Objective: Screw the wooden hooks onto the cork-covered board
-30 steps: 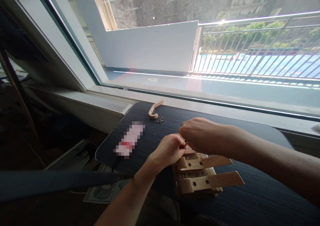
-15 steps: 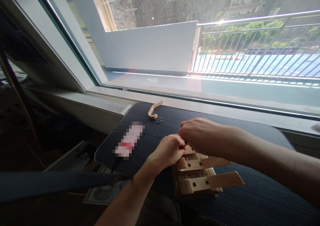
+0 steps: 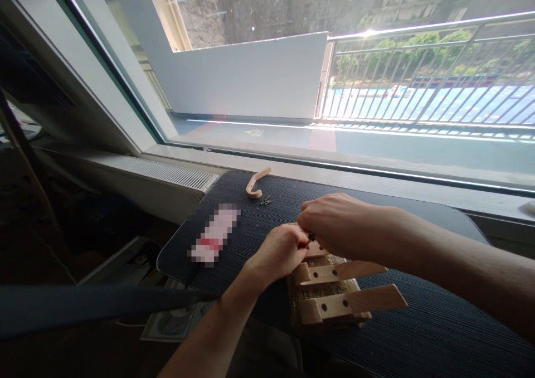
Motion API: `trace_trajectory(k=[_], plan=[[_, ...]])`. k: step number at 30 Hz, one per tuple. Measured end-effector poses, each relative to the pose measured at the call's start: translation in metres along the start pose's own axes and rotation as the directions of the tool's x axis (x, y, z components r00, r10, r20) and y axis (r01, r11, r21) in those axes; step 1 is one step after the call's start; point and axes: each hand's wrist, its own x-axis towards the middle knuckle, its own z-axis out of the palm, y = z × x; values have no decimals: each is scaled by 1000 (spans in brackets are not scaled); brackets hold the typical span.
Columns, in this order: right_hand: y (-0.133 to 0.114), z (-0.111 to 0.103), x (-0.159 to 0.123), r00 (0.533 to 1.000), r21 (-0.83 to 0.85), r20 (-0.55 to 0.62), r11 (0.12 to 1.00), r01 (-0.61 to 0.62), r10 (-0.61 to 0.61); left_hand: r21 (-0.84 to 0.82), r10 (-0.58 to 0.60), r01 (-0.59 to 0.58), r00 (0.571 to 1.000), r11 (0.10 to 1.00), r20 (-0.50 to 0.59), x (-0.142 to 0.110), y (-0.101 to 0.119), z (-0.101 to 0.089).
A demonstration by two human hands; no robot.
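Head view: a wooden hook [image 3: 316,251], partly hidden and the farthest of three, lies across a rough block [image 3: 326,290] just below and right of the frame's centre. A slender dark piece [image 3: 311,237], too small to identify, shows above it. The right hand [image 3: 334,217] is curled into a fist, apparently gripping that piece from above. The left hand [image 3: 284,248] rests at the block's upper left, fingers bent inward beside the piece; whether they pinch it cannot be told.

Compared with half a second ago, the whole view has slid slightly, as if the head moved, while both hands stay at the same spot. That suggests fine work on this hook goes on, with no visible gain.

Below it on the block lie a middle hook [image 3: 324,274] and a lowest hook [image 3: 334,309], each with two dark holes. Farther up the dark counter [image 3: 288,199], near centre, sit loose screws [image 3: 266,201] and a separate J-shaped hook [image 3: 249,188]. A pixelated pink item [image 3: 221,222] lies left of them. Beyond, a railing [image 3: 418,82] fills the upper right.
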Motion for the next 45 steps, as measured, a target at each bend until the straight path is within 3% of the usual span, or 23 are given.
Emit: trace_trajectory(k=[7, 19, 25, 32, 39, 45], plan=[[9, 17, 8, 994, 47, -104, 998, 50, -44, -11, 3, -3, 1000, 1000, 12, 1, 1, -1], [6, 9, 1, 997, 54, -81, 998, 20, -16, 45, 35, -35, 999, 998, -10, 0, 1, -2], [4, 11, 8, 991, -43, -115, 996, -73, 67, 30, 2, -2, 1000, 1000, -4, 0, 3, -3], [-6, -10, -4, 999, -32, 33, 999, -20, 21, 26, -3, 3, 1000, 1000, 15, 1, -1, -2], [-6, 4, 10, 1000, -17, 1, 1000, 27, -27, 73, -27, 24, 999, 997, 34, 3, -2, 0], [-9, -3, 8, 998, -30, 30, 998, -60, 61, 37, -73, 71, 996, 997, 55, 3, -1, -1]])
